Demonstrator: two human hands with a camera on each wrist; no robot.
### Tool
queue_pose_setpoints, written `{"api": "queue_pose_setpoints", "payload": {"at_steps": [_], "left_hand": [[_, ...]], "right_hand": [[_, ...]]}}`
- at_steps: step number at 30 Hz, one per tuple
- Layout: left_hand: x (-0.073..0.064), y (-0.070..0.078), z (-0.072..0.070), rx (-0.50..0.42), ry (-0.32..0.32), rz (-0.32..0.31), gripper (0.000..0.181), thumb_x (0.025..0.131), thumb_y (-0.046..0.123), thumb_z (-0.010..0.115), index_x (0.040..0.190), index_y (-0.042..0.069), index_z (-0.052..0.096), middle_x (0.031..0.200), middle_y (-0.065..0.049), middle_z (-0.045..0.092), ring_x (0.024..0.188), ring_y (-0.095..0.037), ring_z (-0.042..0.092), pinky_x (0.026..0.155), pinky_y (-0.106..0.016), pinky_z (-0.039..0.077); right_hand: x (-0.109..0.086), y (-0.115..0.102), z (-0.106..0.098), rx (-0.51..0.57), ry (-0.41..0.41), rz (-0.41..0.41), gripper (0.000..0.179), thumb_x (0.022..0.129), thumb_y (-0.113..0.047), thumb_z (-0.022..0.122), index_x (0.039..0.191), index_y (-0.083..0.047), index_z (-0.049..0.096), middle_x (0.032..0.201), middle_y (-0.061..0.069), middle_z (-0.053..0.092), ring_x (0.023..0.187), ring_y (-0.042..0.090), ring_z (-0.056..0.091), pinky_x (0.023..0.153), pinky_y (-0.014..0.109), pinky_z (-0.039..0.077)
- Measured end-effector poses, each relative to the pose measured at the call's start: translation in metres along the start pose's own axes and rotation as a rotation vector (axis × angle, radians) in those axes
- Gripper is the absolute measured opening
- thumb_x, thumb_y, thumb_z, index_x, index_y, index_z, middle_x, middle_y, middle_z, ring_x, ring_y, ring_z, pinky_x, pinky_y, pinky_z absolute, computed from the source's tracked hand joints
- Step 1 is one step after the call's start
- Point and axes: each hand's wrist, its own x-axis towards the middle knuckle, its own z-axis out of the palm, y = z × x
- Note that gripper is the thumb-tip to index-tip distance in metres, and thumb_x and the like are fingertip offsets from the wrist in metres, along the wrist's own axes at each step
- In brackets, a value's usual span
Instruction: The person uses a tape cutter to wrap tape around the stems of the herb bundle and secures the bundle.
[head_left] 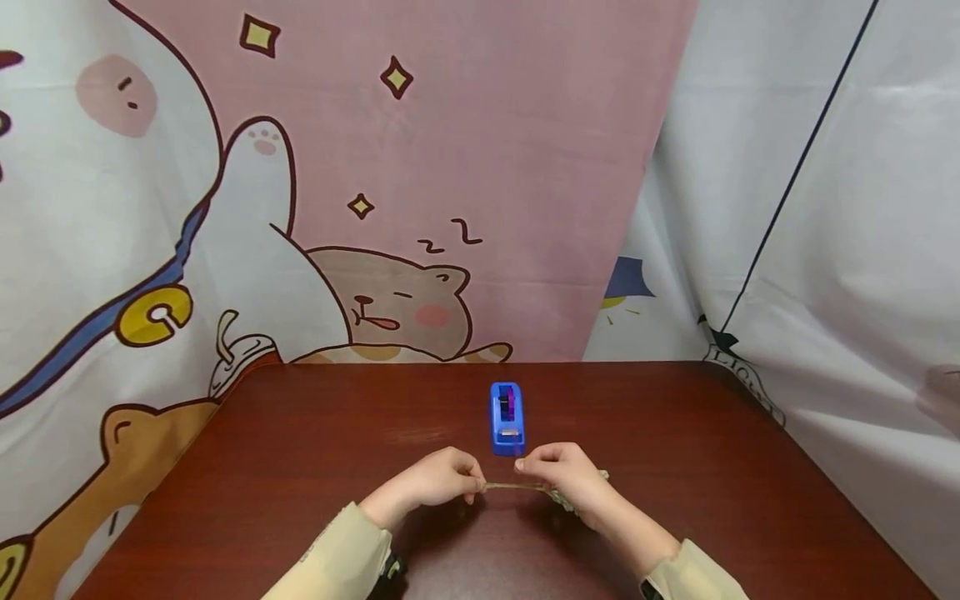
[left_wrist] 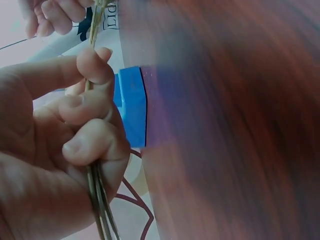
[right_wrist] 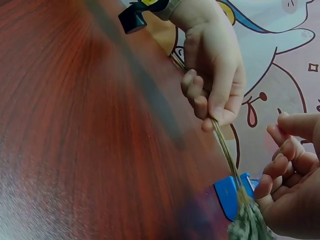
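My left hand grips a bundle of thin dried grass stems, which run through the curled fingers and out past the palm. The bundle's fluffy grey-green heads lie beside my right hand, partly hidden by it in the head view. Right thumb and forefinger meet just in front of a blue tape dispenser, pinching what looks like a small purplish strip of tape. The other right fingers are curled in close to the heads. Between the two hands the stems stretch nearly level above the table.
The dispenser holds a purple-cored roll and stands on the dark red wooden table. Behind the table hangs a cloth with cartoon animals; white cloth hangs at the right. A dark strap sits at the left wrist.
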Motion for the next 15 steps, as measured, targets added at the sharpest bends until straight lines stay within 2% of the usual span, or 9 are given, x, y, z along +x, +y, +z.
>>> {"api": "queue_pose_setpoints", "payload": {"at_steps": [4, 9, 13, 15], "left_hand": [[0.004, 0.003, 0.005, 0.046, 0.034, -0.012, 0.016, 0.087, 0.010, 0.063, 0.074, 0.003, 0.069, 0.059, 0.000, 0.061, 0.056, -0.007, 0.049, 0.055, -0.025, 0.037], [0.008, 0.006, 0.009, 0.089, 0.073, -0.023, 0.017, 0.086, 0.010, 0.062, 0.071, 0.003, 0.068, 0.060, -0.001, 0.062, 0.054, -0.007, 0.043, 0.053, -0.025, 0.034], [0.013, 0.008, 0.013, 0.087, 0.105, -0.032, 0.016, 0.086, 0.010, 0.063, 0.073, 0.003, 0.069, 0.061, 0.001, 0.062, 0.055, -0.006, 0.043, 0.053, -0.024, 0.034], [0.015, 0.009, 0.015, 0.073, 0.117, -0.033, 0.015, 0.086, 0.011, 0.062, 0.074, 0.003, 0.069, 0.062, 0.002, 0.062, 0.055, -0.006, 0.044, 0.053, -0.024, 0.034]], "right_hand": [[-0.001, 0.002, 0.002, 0.018, 0.009, -0.004, 0.029, 0.087, -0.019, 0.071, 0.081, 0.010, 0.067, 0.060, -0.003, 0.047, 0.056, 0.009, 0.041, 0.052, 0.025, 0.035], [-0.002, 0.005, 0.004, -0.020, 0.028, -0.037, 0.030, 0.086, -0.017, 0.070, 0.085, 0.012, 0.067, 0.058, -0.005, 0.044, 0.055, 0.008, 0.038, 0.050, 0.022, 0.030], [-0.003, 0.008, 0.006, -0.046, 0.051, -0.075, 0.025, 0.086, -0.016, 0.070, 0.084, 0.010, 0.069, 0.066, -0.005, 0.055, 0.060, 0.007, 0.041, 0.053, 0.023, 0.032], [-0.005, 0.010, 0.008, -0.045, 0.057, -0.088, 0.025, 0.086, -0.015, 0.070, 0.084, 0.010, 0.069, 0.065, -0.005, 0.055, 0.060, 0.006, 0.041, 0.052, 0.023, 0.033]]}}
